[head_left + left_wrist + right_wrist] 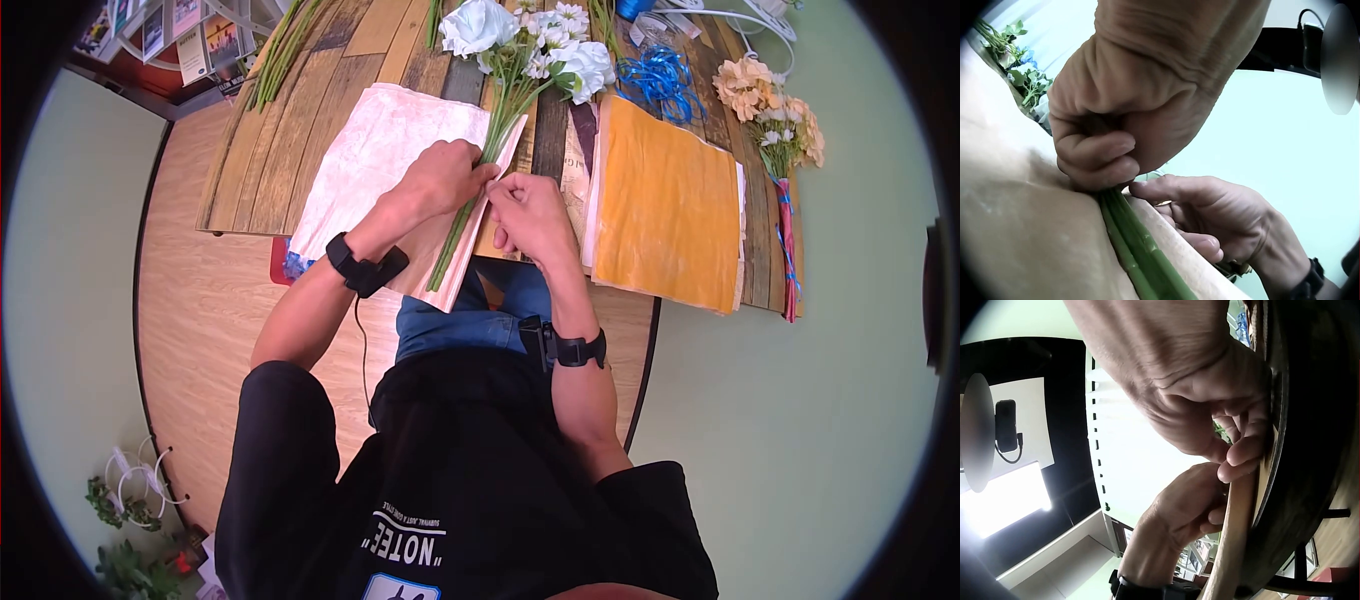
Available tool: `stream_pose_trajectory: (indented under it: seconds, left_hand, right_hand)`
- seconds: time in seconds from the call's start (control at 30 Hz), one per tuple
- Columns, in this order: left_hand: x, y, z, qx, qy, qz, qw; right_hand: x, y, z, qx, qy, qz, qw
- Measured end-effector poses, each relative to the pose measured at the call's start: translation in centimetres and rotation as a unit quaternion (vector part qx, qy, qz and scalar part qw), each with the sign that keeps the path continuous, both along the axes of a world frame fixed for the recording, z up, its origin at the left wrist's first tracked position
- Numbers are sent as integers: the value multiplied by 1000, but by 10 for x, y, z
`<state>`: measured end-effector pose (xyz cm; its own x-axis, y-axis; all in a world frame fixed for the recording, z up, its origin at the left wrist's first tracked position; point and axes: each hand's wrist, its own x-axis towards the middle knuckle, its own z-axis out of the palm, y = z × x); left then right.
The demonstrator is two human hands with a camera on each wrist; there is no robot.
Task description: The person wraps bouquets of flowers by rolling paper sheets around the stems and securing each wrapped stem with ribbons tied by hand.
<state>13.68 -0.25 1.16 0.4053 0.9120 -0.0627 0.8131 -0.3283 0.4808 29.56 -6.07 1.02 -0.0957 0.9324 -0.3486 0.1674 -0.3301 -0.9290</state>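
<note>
My left hand curls its fingers round a bundle of green stems, also seen below the left hand in the left wrist view. White and pale blue flowers top the bundle at the far side. Under the stems lies pale pink wrapping paper, its near end hanging past the table edge. Close beside the left hand, my right hand pinches the paper's right edge between thumb and fingers. That paper edge runs below the right hand in the right wrist view.
Orange wrapping paper lies to the right on the wooden table. Beyond it are a tangle of blue ribbon and a wrapped bouquet of peach flowers. More green stems lie at the far left.
</note>
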Motion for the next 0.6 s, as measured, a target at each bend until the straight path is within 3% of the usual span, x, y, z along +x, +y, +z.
stream_pose_trajectory:
  seconds: [0.17,0.2,0.47,0.6]
  left_hand:
    - [-2,-1,9,-107,-67,42,991]
    - [-1,-2,13,-181,-85,76,977]
    - [-8,-8,6,-186,-166,83,965]
    - [-11,-9,4,-188,-175,73,964]
  right_hand:
    - [-3,3,-3,19,19,9,1000]
    - [-3,3,-3,21,19,13,1000]
    - [-2,4,-6,36,28,17,999]
    - [0,8,-12,49,40,-55,997]
